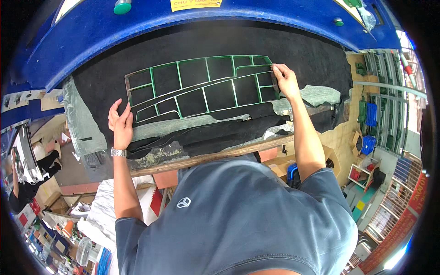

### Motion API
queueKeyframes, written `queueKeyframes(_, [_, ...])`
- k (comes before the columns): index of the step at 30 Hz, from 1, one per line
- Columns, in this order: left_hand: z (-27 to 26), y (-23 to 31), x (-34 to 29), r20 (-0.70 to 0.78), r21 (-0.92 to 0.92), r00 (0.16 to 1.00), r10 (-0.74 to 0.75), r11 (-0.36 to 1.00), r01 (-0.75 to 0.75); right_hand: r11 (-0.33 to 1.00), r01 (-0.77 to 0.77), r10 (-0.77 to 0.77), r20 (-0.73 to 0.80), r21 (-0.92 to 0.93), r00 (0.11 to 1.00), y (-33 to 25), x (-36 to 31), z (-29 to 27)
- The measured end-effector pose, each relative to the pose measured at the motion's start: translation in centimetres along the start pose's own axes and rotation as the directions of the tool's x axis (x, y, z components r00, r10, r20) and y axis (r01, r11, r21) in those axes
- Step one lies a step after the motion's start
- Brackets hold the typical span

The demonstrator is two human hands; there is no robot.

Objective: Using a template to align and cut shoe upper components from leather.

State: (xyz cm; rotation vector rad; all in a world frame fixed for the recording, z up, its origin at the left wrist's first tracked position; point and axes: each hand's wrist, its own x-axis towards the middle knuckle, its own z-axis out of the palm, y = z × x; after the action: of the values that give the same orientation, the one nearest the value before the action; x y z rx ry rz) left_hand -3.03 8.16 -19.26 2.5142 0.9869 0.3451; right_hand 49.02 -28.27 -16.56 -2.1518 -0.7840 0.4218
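Note:
A long green-edged metal cutting die (207, 68), divided into several cells, lies over black sheet material (206, 39). A narrow gap runs lengthwise through it, so it may be two dies side by side. My left hand (120, 123) is at its left end, thumb against the near corner and fingers curled beside it. At the right end, my right hand (285, 80) grips the far corner between thumb and fingers. Whether the die rests flat or is slightly raised, I cannot tell.
A blue machine beam (192, 18) with green buttons spans the far side. Grey-green sheet edges (85, 119) show under the black material. A wooden table edge (215, 153) runs before me. Blue bins (369, 144) stand right; another person (34, 176) is at far left.

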Motion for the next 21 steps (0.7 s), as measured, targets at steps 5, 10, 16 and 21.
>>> queueKeyframes(5, [0.0,0.8,0.1,0.005,0.024,1.000,0.002,1.000,-0.002,1.000,0.007,-0.006,-0.024,0.007,1.000,0.2,-0.2,0.1])
queueKeyframes(10, [0.0,0.3,-0.8,-0.001,0.007,1.000,-0.015,1.000,0.015,0.999,0.034,-0.034,-0.005,-0.016,0.999,0.3,0.1,0.2])
queueKeyframes(16, [-1.8,5.3,-2.3,-0.221,-0.136,0.972,-0.084,0.989,0.055,0.998,0.002,-0.011,-0.153,-0.061,0.988,-0.1,-0.9,-0.8])
queueKeyframes(21, [-2.4,14.7,-8.1,-0.082,-0.415,0.992,-0.092,0.909,0.050,0.998,0.042,-0.027,-0.341,0.036,0.940,-0.6,-2.3,-3.6])
